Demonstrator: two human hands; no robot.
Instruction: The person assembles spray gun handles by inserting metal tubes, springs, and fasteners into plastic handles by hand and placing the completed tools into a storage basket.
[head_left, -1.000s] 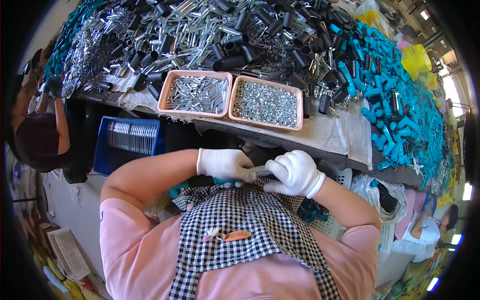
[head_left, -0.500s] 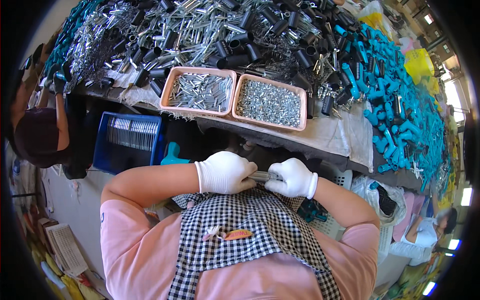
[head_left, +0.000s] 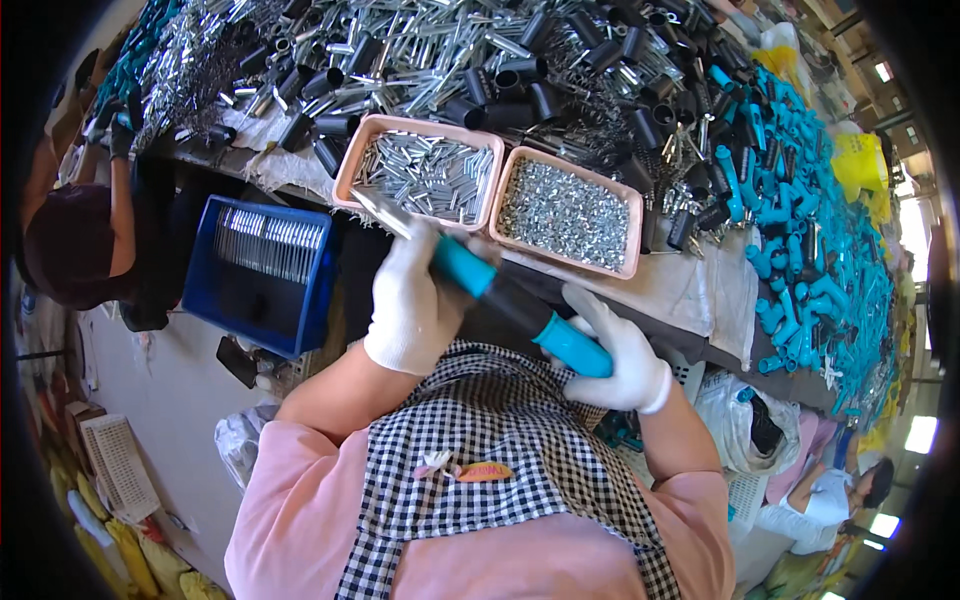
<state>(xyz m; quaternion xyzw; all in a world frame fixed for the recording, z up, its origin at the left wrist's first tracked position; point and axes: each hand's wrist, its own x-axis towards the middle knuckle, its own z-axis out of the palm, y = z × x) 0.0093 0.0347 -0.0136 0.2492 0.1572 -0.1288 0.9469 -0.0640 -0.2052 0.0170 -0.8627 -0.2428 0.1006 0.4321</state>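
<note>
A long tool with a teal and black grip (head_left: 515,305) and a bright metal end slants between my gloved hands, in front of two pink trays. My left hand (head_left: 408,305) is closed around its metal end beside the upper teal section; most of those fingers are blurred or hidden. My right hand (head_left: 622,355) holds the lower teal end against the palm, with some fingers stretched out along it. Short metal tubes fill the left pink tray (head_left: 345,190). Small metal pieces fill the right pink tray (head_left: 632,240), close beyond my right hand.
Heaps of metal rods and black sleeves (head_left: 510,85) cover the bench, with teal handles (head_left: 790,290) piled at right. A blue crate (head_left: 255,338) with a row of metal rods stands at left. Other people work at far left and far right. A white bag (head_left: 725,420) lies at right.
Earlier my hands were close together on a small metal bundle above the apron. Now they are apart, the left farther forward, with the teal and black tool between them. The view has shifted slightly.
</note>
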